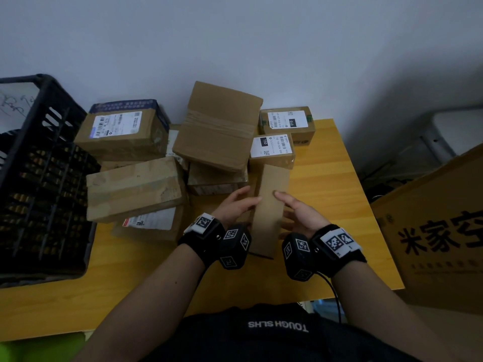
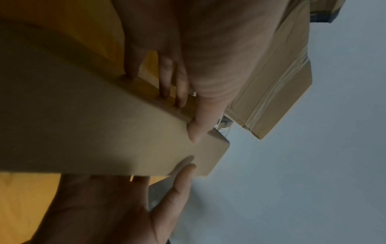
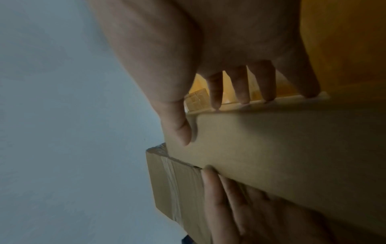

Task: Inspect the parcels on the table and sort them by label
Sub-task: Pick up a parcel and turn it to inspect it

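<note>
Holding a long, flat box (image 1: 271,205) up over the table (image 1: 339,199) near the front edge, the left hand (image 1: 232,207) and right hand (image 1: 300,215) clasp its long sides, thumbs on top and fingers under. Its upper face shows no label, so turning it over slowly, with both grips firm, seems the best way to find one. Behind, one parcel's label (image 1: 270,145) reads "150", another label (image 1: 287,119) "010". The shirt (image 1: 278,326) reads "TOUGH SLHS".

large printed carton (image 1: 441,231) cut off right, parcel labels (image 1: 116,124) unreadable
</note>
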